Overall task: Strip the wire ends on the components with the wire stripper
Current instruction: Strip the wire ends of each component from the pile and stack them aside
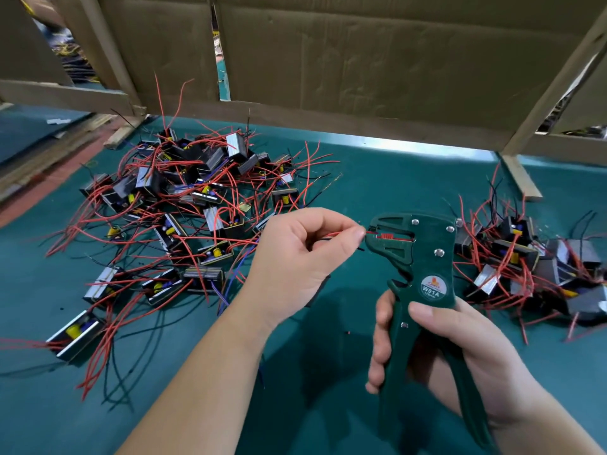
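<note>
Cardboard wall is standing beyond both hands, boxing in the station. Green tabletop is running under everything.

Big heap of components is lying left of and beyond the left hand, and a smaller heap is sitting just right of the right hand. Likely an in/out split, but I can't tell which is which.

Right hand is gripping the wire stripper by its handles, head up, jaws facing the left hand so the wire is feeding straight in.

Left hand is pinching a red wire close to its end between thumb and forefinger, keeping it stiff. The tip is entering the jaws. A black wire is poking out just below the same fingertips, outside the jaws.

Component body is probably hanging under the left palm, mostly hidden.
</note>
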Available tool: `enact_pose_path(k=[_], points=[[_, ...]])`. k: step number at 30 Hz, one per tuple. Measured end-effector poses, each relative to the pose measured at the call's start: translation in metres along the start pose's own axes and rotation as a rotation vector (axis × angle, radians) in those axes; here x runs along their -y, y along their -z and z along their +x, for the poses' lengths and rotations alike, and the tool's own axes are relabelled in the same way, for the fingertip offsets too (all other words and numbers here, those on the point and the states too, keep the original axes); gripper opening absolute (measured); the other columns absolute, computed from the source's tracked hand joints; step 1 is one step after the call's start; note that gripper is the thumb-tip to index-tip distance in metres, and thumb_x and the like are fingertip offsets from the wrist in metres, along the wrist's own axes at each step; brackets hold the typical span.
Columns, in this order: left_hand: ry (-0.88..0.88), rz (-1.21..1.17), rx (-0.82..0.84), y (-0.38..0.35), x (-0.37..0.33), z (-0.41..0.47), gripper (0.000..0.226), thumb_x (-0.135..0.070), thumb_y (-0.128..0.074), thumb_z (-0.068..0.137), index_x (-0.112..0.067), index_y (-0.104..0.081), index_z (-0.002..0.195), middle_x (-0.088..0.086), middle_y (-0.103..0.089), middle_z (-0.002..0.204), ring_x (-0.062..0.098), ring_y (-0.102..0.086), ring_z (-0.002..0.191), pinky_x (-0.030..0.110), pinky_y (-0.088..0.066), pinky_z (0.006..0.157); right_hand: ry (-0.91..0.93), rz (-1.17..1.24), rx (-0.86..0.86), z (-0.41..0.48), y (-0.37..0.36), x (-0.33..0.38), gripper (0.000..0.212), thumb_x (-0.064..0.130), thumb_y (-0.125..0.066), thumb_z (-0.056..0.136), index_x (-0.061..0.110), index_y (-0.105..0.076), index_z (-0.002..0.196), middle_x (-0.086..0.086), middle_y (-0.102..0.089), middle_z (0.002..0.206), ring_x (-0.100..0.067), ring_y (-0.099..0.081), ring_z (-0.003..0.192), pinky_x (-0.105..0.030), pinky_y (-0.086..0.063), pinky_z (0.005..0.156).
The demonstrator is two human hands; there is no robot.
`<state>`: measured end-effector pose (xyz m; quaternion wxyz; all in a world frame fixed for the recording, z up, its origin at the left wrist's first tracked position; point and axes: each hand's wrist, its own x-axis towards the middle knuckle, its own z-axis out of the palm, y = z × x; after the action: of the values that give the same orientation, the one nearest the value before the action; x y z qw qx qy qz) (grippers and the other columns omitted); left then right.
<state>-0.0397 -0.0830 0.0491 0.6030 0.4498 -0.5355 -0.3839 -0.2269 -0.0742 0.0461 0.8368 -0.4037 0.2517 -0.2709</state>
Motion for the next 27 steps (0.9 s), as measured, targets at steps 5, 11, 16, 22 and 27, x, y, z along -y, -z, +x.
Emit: enact_pose_path(k=[5,11,16,22,27], points=[[-0.012,0.047,0.033,0.003,0.000,0.000,0.008,-0.017,-0.068,0.079,-0.020,-0.071,0.072,0.001,-0.045,0.056,0.005,-0.032,0.050,0.011,-0.029,0.049,-0.011,-0.060,-0.024,-0.001,0.001,0.000,0.044,0.038,-0.086,0.063,0.004,-0.067,0.083,-0.024,-0.059,0.069,-0.037,-0.061,0.060,-0.048,-0.052,0.061],[0.025,0.148,0.081,0.010,0.000,0.001,0.010,-0.026,-0.065,0.082,-0.024,-0.070,0.073,0.002,-0.050,0.061,0.009,-0.036,0.055,0.017,-0.032,0.050,-0.028,-0.077,-0.107,-0.002,-0.003,-0.004,0.052,0.050,-0.085,0.058,0.006,-0.064,0.076,-0.023,-0.055,0.064,-0.034,-0.058,0.054,-0.046,-0.051,0.056],[0.153,0.377,0.206,0.017,0.007,0.004,0.027,-0.034,-0.052,0.095,-0.020,-0.069,0.079,0.004,-0.047,0.064,0.016,-0.045,0.062,0.038,-0.046,0.064,-0.004,-0.065,-0.321,0.004,-0.008,-0.009,0.054,0.056,-0.081,0.053,0.010,-0.054,0.063,-0.015,-0.044,0.054,-0.024,-0.043,0.038,-0.032,-0.043,0.044],[0.121,0.268,0.135,0.021,0.009,0.005,0.017,-0.029,-0.057,0.090,-0.029,-0.067,0.076,-0.015,-0.055,0.060,0.002,-0.046,0.055,0.018,-0.040,0.055,0.111,0.156,-0.186,0.007,0.000,0.000,0.049,0.043,-0.087,0.047,0.010,-0.066,0.075,-0.016,-0.056,0.067,-0.033,-0.060,0.057,-0.044,-0.054,0.055],[0.132,0.080,0.038,0.021,0.009,0.007,0.010,-0.028,-0.064,0.081,-0.022,-0.070,0.075,-0.009,-0.062,0.060,0.007,-0.044,0.052,0.019,-0.039,0.055,0.075,0.211,-0.193,0.005,0.008,0.005,0.053,0.033,-0.088,0.040,0.005,-0.069,0.081,-0.020,-0.059,0.074,-0.038,-0.063,0.066,-0.049,-0.056,0.062]])
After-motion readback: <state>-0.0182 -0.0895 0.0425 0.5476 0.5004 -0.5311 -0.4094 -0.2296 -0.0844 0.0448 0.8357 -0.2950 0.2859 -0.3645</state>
